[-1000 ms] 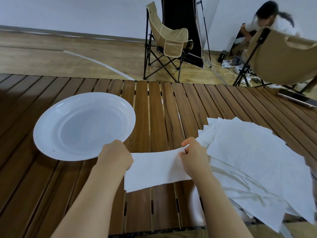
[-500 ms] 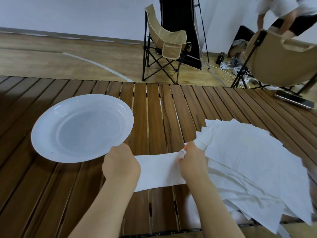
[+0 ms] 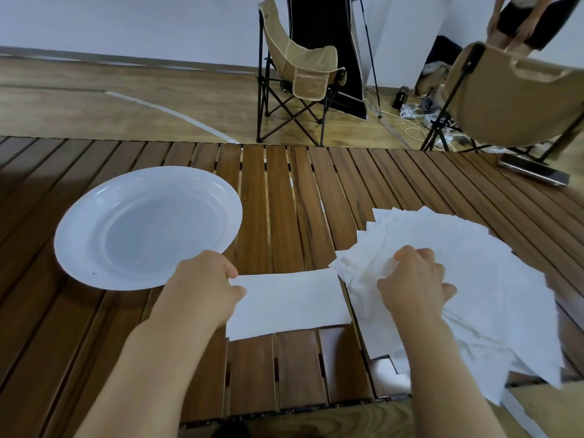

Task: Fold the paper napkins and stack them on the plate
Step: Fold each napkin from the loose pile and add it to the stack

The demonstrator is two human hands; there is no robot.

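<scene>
A white folded napkin (image 3: 289, 303) lies flat on the slatted wooden table (image 3: 275, 197), near its front edge. My left hand (image 3: 205, 284) pinches the napkin's left end. My right hand (image 3: 414, 284) is off the folded napkin and rests on the fanned pile of unfolded napkins (image 3: 474, 273) at the right, its fingers curled onto the top sheet near the pile's left edge. A white round plate (image 3: 94, 235) sits to the left with nothing in it; my left hand overlaps its near rim.
A dark phone (image 3: 534, 173) lies at the table's far right. Two beige folding chairs (image 3: 300, 74) stand on the floor beyond the table, with cables and a standing person (image 3: 518, 20) at the back right.
My right hand let go of the folded napkin's right end and moved right onto the napkin pile. The folded napkin now lies flat, my left hand still on its left end.
</scene>
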